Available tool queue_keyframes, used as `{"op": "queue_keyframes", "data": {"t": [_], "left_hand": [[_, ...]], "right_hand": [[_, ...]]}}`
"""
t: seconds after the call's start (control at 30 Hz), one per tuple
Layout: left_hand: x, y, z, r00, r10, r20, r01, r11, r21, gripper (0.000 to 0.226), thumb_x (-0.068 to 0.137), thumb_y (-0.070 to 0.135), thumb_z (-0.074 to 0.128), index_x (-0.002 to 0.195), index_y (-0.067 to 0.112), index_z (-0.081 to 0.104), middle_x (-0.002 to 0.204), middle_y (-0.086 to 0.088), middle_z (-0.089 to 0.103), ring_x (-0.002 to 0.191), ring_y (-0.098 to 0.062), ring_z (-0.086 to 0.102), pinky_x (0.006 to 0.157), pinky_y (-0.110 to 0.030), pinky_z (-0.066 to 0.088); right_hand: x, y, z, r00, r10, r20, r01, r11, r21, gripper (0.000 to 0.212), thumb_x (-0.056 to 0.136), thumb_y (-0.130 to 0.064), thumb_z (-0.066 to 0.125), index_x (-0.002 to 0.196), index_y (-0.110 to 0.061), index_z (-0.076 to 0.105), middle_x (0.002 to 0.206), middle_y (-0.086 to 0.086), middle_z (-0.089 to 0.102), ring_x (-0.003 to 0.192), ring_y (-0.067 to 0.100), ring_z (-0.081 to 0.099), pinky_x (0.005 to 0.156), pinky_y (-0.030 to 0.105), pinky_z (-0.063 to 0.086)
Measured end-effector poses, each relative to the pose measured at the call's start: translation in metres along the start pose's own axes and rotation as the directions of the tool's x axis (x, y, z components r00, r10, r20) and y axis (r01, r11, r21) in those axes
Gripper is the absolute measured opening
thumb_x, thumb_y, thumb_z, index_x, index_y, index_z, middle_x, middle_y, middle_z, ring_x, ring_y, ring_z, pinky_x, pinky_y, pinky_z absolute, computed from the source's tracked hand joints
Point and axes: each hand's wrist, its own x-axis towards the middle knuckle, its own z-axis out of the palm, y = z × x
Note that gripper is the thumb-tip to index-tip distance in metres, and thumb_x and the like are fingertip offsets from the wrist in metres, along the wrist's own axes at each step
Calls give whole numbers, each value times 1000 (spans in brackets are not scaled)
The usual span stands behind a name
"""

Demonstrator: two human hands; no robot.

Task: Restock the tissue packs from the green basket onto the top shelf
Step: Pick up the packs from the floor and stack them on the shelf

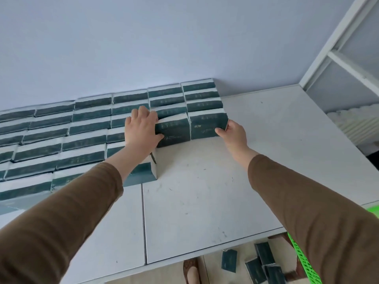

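Observation:
Rows of dark green tissue packs [86, 136] cover the left and back of the white top shelf [205, 191]. My left hand [141, 128] grips the left end of an upright pack [174, 130] at the front of a row. Beside it, my right hand [233, 132] holds the right end of another upright pack [207, 125]. The two packs stand side by side, nearly touching. The green basket [303, 259] shows at the lower right, partly hidden behind my right sleeve.
Several tissue packs [260, 261] lie on the floor below the shelf's front edge, next to a foot in a slipper [191, 269]. A white shelving frame [346, 56] rises at the right. The wall stands right behind the packs.

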Motion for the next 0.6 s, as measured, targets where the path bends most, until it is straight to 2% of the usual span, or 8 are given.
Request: {"op": "queue_keyframes", "data": {"t": [0.07, 0.1, 0.2, 0.27, 0.43, 0.6], "left_hand": [[-1, 2, -1, 1000, 8, 11, -8, 999, 35, 51, 77, 44, 76, 115, 20, 53, 115, -4, 50, 109, -28, 45, 94, -42, 39], [-2, 4, -2, 1000, 10, 10, -10, 999, 49, 53, 77, 45, 76, 117, 21, 52, 114, -3, 52, 109, -28, 45, 94, -42, 39], [-13, 10, -6, 1000, 2, -12, -1, 998, 68, 69, 74, 49, 77, 128, 22, 45, 118, -4, 51, 111, -29, 45, 95, -43, 37], [-25, 20, -11, 999, 3, -43, -1, 999, 45, 73, 73, 49, 78, 131, 22, 42, 123, -6, 49, 113, -30, 43, 97, -44, 36], [-79, 72, -25, 998, 29, -61, -37, 991, -128, 63, 79, 41, 73, 132, 22, 45, 130, -4, 47, 118, -30, 39, 101, -43, 34], [-174, 149, -27, 990, 119, -73, -132, 966, -222, 56, 82, 42, 70, 130, 22, 50, 131, -1, 48, 119, -28, 39, 102, -42, 36]], "right_hand": [[-2, -2, 0, 1000, -7, -16, 7, 1000, -27, 17, 87, -19, 72, 100, -8, 71, 90, 9, 72, 85, 27, 67, 69, 29, 49], [-4, -2, -2, 1000, -9, -12, 8, 999, -31, 18, 87, -19, 71, 102, -8, 70, 92, 9, 72, 86, 27, 66, 70, 29, 49], [-14, 0, -14, 999, 29, 16, -29, 999, -29, 43, 90, -24, 69, 130, -14, 60, 114, 0, 65, 102, 20, 62, 89, 33, 51], [-29, 3, -30, 999, 50, 3, -50, 998, -31, 55, 91, -25, 69, 142, -17, 51, 122, -1, 58, 106, 16, 56, 93, 30, 47], [-93, 21, -89, 997, -76, -26, 71, 987, -145, 39, 90, -22, 67, 129, -19, 60, 123, 2, 59, 105, 15, 58, 84, 22, 40], [-188, 65, -160, 961, -277, -27, 261, 931, -255, 30, 89, -17, 64, 118, -22, 64, 112, -5, 60, 105, 18, 55, 86, 28, 43]]}}
